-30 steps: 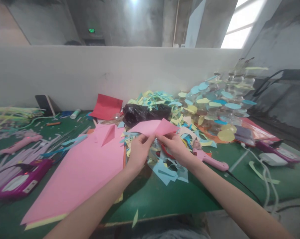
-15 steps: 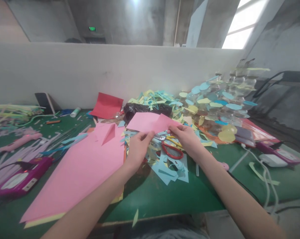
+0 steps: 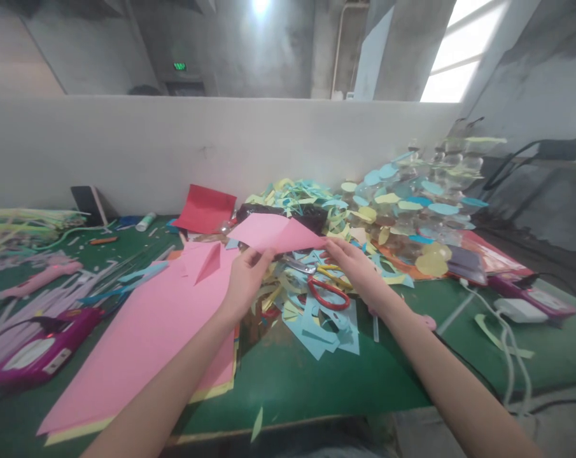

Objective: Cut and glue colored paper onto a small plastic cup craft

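Observation:
A piece of pink paper (image 3: 273,230) is held up between my two hands, in front of a black plastic bundle (image 3: 259,210). My left hand (image 3: 247,280) pinches its lower edge. At the paper's right tip, my right hand (image 3: 352,264) closes its thumb and fingers. Below the paper lie scissors (image 3: 328,294) with red and yellow handles, on top of blue and yellow paper scraps (image 3: 321,327). To the left, large pink sheets (image 3: 158,331) are stacked over yellow ones, with a small folded pink piece (image 3: 206,262) on top.
Glue guns (image 3: 39,280) and a purple device (image 3: 44,346) lie at left beside thin strips. A red sheet (image 3: 205,208) leans near the white partition (image 3: 173,146). Stacked clear cups with paper discs (image 3: 412,203) stand at right, near a white cable (image 3: 507,343).
Both hands are still on the pink paper. My left hand has shifted left and slightly down, and the paper has moved left with its right end narrowed to a point.

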{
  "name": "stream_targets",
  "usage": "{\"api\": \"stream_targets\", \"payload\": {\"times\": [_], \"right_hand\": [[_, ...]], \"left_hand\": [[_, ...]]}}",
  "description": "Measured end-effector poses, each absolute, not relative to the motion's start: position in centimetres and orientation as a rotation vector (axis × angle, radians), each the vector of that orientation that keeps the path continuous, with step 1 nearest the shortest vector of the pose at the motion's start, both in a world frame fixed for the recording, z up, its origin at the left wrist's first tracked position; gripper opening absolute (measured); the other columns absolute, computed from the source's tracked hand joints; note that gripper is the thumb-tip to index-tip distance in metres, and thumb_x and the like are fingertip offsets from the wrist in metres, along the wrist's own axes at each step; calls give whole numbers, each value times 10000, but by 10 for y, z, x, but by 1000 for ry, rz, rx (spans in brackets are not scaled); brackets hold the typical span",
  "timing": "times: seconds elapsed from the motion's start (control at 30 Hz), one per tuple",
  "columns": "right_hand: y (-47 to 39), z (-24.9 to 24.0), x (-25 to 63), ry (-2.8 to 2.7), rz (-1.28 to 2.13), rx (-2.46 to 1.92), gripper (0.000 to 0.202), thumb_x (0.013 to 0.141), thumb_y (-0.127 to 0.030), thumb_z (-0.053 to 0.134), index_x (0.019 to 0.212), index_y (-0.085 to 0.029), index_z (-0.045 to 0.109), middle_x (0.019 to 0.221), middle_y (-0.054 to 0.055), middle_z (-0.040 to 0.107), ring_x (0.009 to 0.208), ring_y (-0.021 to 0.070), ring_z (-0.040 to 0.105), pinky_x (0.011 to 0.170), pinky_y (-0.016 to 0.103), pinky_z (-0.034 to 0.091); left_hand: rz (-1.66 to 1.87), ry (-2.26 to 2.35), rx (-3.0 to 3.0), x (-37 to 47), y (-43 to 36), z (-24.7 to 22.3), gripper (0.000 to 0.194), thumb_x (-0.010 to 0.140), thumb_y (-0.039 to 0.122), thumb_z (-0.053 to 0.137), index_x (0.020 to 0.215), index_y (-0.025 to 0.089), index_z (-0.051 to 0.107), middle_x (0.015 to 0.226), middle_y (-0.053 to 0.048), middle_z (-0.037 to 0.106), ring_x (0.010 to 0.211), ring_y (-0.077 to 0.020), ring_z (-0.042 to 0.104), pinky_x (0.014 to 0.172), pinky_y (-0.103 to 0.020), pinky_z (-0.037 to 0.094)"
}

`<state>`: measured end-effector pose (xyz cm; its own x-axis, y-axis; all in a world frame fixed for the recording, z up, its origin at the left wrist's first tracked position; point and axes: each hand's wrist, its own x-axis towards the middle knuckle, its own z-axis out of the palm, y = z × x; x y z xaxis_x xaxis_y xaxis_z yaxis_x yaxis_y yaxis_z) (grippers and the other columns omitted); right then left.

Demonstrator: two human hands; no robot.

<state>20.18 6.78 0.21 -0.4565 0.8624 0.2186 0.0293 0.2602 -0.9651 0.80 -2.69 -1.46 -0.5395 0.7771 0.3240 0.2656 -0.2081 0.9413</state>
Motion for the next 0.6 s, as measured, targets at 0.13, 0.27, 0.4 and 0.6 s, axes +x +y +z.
{"api": "stream_targets", "payload": {"times": [0.13, 0.27, 0.4, 0.6], "right_hand": [[63, 2, 201, -1802, 1369, -760, 385, 812, -535, 600, 947, -180, 661, 917, 43, 697, 878, 190, 626, 845, 330, 466], [63, -3, 199, -1806, 1326, -756, 320, 798, -500, 612, 788, -180, 626, 751, -3, 624, 754, 159, 570, 745, 300, 435], [62, -8, 196, -1835, 1325, -736, 299, 809, -482, 599, 780, -185, 619, 741, -12, 596, 719, 147, 535, 691, 283, 401], [57, -9, 194, -1914, 1312, -721, 310, 836, -487, 575, 744, -191, 583, 696, -25, 554, 664, 134, 499, 645, 267, 376]], "left_hand": [[1765, 1615, 1308, 10, -29, -10, 309, 773, 452, 672, 801, 144, 682, 628, 25, 570, 531, -90, 428, 508, -203, 347], [1788, 1596, 1318, 15, -29, -9, 280, 759, 422, 684, 772, 144, 668, 657, 10, 607, 575, -103, 488, 552, -205, 391], [1728, 1580, 1166, 18, -27, -16, 358, 738, 483, 704, 799, 133, 666, 656, -5, 632, 562, -119, 537, 537, -222, 422], [1797, 1334, 1016, 22, -25, -22, 322, 726, 417, 749, 867, 132, 695, 774, -33, 703, 686, -151, 643, 656, -253, 509]]}}
